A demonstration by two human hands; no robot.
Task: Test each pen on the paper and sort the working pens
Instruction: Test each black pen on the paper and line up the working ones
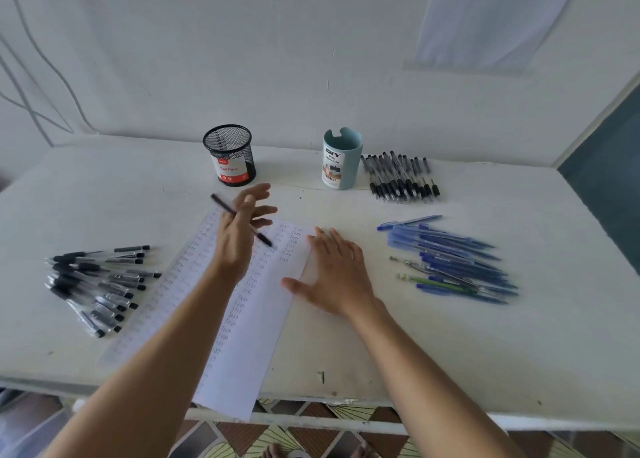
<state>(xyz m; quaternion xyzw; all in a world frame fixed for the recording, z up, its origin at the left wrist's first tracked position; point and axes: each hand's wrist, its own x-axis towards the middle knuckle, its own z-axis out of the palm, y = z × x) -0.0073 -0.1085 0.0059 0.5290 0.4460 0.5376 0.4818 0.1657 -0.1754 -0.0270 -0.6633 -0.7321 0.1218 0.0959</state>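
One mesh cup (230, 154), blue organizer (341, 159), pen (222, 204) held

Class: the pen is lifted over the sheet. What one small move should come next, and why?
Probably lower the left hand so the black pen touches a bare patch of the paper. The pen hangs above the sheet, and the right hand lies flat on its edge, steadying it. Whether this pen was already tested cannot be told.
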